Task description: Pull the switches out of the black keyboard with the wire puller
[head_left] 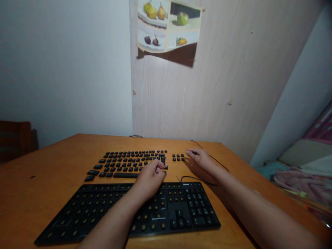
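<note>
1. A black keyboard [172,211] lies across the lower middle of the frame on the orange-brown table [55,166]. Most of its left and middle part is stripped to pale brownish stems, with a few thin wire loops showing; the arrow keys [179,213] and number pad [199,211] have their caps on.
2. Just beyond it, around the centre, loose keycaps [132,165] sit in keyboard-like rows, the long space bar [126,175] nearest the keyboard. To their right, a small group of keycaps [178,159] makes two short rows of three.
3. The left hand [151,178] is curled in, thumb and forefinger drawn together, at the right end of the big layout, its forearm crossing above the keyboard. I can't tell from here whether it has hold of anything.
4. The right hand [198,157] is partly curled just right of the small group. A small dark piece [195,153] shows at its fingers; how firmly they close on it, I can't tell.
5. A thin black cable [194,177] curves from the keyboard's far edge.
6. Fruit pictures [183,19] hang on the wall, upper middle; rumpled bedding [293,176] lies at the right edge, a wooden chair [15,138] at the left.
</note>
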{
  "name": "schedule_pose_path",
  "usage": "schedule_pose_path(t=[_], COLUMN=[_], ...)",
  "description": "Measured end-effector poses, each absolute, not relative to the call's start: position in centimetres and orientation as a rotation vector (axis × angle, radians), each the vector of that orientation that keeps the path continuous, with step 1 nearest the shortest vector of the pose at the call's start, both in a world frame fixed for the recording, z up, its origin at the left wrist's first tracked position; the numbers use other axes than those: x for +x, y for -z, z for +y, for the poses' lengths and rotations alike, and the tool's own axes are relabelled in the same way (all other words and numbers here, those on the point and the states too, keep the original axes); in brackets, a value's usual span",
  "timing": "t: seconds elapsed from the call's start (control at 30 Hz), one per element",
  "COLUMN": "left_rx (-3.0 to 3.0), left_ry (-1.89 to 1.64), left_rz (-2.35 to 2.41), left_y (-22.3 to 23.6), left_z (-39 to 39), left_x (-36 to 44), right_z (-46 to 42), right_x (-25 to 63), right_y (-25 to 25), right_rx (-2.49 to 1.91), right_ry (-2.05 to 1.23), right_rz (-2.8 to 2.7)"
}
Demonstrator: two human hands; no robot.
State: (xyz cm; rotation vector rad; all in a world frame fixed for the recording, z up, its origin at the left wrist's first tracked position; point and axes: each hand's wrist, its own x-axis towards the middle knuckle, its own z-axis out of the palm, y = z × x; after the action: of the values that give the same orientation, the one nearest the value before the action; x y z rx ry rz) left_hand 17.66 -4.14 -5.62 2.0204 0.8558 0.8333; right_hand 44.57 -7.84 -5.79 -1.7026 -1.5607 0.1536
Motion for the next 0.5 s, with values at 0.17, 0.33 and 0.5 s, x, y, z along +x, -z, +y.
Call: schedule_pose_path(t=[0.17,0.33,0.5], left_rx=[2.168,2.329,2.398], left_ry=[-0.779,-0.719,-0.636], left_rz=[0.837,0.795,0.797], left_y=[6.1,5.8,5.3], left_z=[-3.8,-4.3,-5.0], left_x=[17.6,17.5,17.4], right_z=[-11.5,-14.1,-14.8], right_x=[43.3,42.4,42.2], right_y=[4.4,5.9,6.4], right_rx=[-1.657,-1.662,-1.728], right_ry=[-0.239,-0.336,-0.302], right_rz=[-1.605,-1.628,-1.59])
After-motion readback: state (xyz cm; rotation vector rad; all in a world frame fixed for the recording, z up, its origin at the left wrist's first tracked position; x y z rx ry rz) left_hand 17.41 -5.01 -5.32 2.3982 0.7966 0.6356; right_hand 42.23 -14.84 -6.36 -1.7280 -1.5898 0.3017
